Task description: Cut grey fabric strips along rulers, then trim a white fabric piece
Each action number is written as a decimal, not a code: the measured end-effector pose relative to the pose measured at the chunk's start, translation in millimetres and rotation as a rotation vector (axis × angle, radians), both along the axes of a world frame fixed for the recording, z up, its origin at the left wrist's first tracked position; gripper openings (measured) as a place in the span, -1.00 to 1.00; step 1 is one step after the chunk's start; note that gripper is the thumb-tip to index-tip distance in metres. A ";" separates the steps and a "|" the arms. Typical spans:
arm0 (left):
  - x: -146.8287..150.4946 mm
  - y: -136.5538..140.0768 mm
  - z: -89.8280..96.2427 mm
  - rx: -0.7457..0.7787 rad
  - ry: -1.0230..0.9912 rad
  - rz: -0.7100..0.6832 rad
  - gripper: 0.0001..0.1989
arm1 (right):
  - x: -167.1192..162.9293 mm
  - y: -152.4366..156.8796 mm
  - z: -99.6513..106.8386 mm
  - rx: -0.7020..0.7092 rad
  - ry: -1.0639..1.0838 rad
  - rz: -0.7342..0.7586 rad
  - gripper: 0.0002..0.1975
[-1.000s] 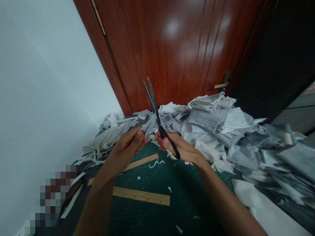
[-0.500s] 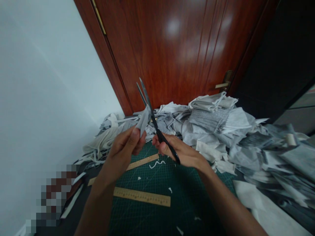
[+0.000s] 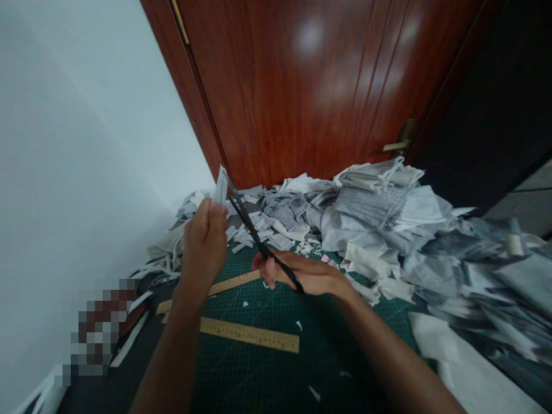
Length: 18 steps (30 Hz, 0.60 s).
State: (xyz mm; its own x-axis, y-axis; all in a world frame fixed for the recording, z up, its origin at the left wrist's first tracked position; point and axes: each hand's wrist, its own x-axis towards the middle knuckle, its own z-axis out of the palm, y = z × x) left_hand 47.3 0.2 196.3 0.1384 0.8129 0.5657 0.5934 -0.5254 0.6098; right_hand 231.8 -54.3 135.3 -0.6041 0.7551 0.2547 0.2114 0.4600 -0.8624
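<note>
The fingers of the left hand (image 3: 203, 237) pinch a grey strip (image 3: 221, 191), which stands up from the grip with its top end free; the fingers of the right hand (image 3: 297, 270) are wrapped round the black handles of the scissors (image 3: 259, 242), whose blades point up and to the left, slightly parted, right beside the strip; whether they touch it I cannot tell. Both hands are raised over a green mat (image 3: 259, 371); on it lie an upper ruler (image 3: 237, 281) and a lower ruler (image 3: 250, 334), each partly behind the left forearm, with small white scraps (image 3: 314, 393) scattered about. Past the hands, cut pieces (image 3: 259, 221) cover the mat's far edge; a big heap of grey and white cloth (image 3: 366, 210) spreads off to the right, before a red-brown door (image 3: 284, 98); a pale wall (image 3: 86, 115) rises on the left.
</note>
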 end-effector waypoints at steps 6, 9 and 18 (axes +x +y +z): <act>8.3 -4.3 -0.1 0.040 0.139 0.026 -0.68 | -5.9 1.1 -2.6 0.007 0.031 -0.078 -0.34; 11.0 -4.8 -1.0 0.058 0.172 -0.009 -0.68 | -6.1 1.8 -6.1 -0.017 0.097 -0.140 -0.41; -0.4 0.7 6.2 0.022 0.200 -0.053 -0.67 | 14.9 5.6 -0.5 -0.046 0.041 -0.359 -0.53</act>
